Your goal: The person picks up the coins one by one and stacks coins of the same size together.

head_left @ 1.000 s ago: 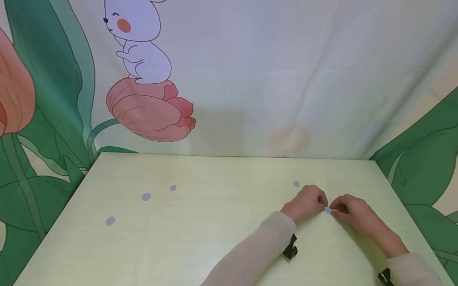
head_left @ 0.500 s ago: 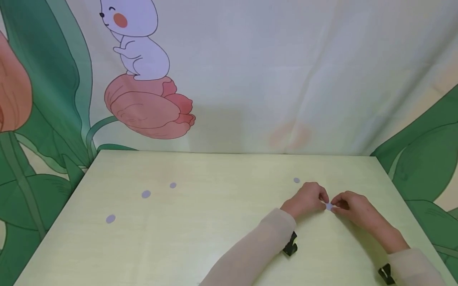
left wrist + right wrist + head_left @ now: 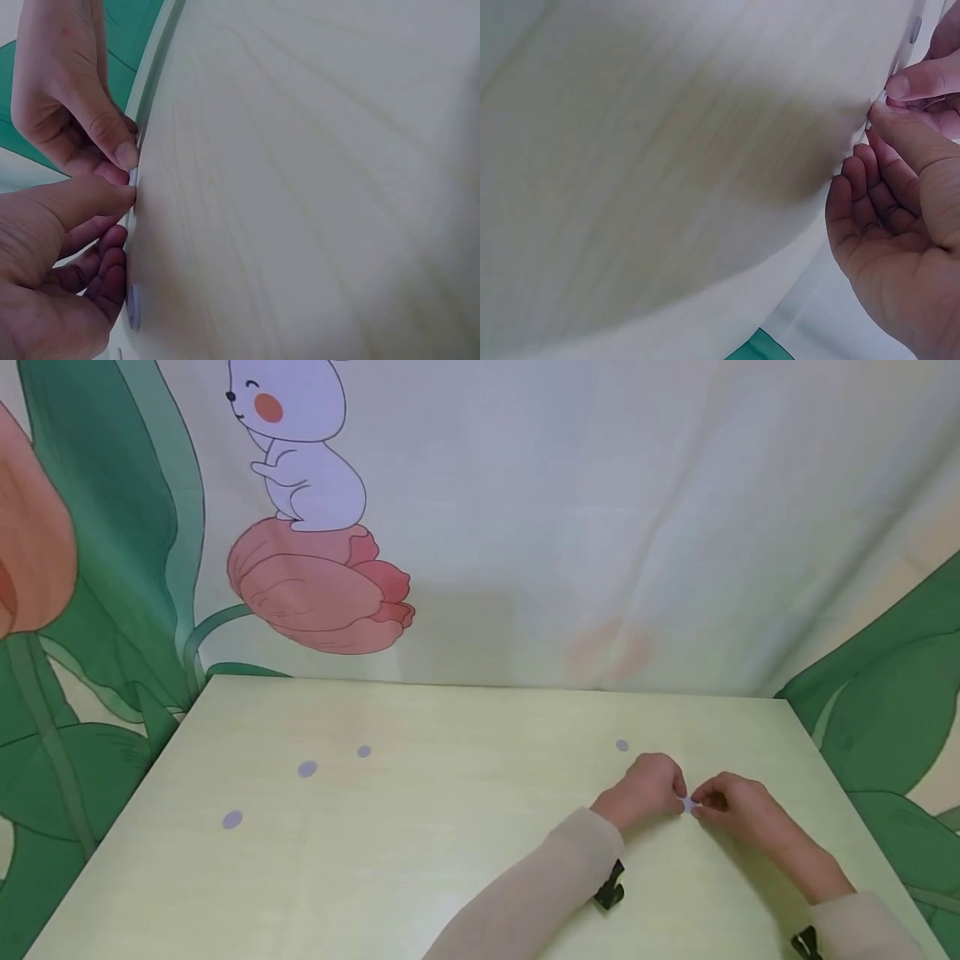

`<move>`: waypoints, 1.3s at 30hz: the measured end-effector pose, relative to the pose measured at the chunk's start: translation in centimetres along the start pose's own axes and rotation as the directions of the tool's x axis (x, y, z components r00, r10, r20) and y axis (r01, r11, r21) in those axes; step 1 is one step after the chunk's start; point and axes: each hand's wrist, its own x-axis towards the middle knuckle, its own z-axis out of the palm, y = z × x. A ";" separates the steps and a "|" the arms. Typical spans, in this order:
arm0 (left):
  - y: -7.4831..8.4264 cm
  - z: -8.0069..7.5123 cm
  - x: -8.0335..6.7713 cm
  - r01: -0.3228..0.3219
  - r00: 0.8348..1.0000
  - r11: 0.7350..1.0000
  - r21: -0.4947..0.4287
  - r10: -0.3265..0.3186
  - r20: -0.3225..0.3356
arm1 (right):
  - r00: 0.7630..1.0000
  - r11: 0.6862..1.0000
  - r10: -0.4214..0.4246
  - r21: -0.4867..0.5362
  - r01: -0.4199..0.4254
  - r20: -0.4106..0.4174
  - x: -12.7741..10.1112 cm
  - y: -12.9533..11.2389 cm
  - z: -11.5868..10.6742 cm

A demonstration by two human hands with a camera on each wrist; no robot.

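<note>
I had both hands meeting at the table's [image 3: 465,860] near right: left hand [image 3: 643,789] and right hand [image 3: 738,810] each pinched one small pale disc [image 3: 686,803] between them, edge lifted. Not yet clear of the surface, I judged. One disc [image 3: 622,745] lay just beyond; three discs [image 3: 307,769] sat untouched far left.

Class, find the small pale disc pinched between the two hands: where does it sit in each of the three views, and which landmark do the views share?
Head: small pale disc lower right, between left hand and right hand.
Left wrist: left edge, only a sliver between the fingertips.
Right wrist: upper right, barely visible at the fingertips.
Shared landmark: the pale wood-grain table.
</note>
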 end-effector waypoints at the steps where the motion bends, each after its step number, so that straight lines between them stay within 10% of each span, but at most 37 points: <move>1: 0.1 0.1 -0.1 0.003 1.000 1.000 0.007 -0.003 0.004 | 1.000 1.000 0.005 0.000 -0.005 0.003 -0.1 0.0 0.1; 25: -0.3 1.2 -2.6 -0.030 0.990 0.989 0.146 0.050 -0.130 | 0.999 1.000 -0.004 0.001 0.004 0.044 -0.6 -1.2 0.5; 35: 1.3 2.6 -3.6 0.031 0.979 0.870 0.492 0.073 -0.191 | 0.999 0.999 -0.043 -0.025 0.043 0.033 -0.5 -1.2 0.7; 39: 2.0 2.9 -4.2 0.079 0.978 0.874 0.480 0.026 -0.208 | 0.998 0.998 -0.059 -0.037 0.060 0.027 -0.5 -1.4 0.9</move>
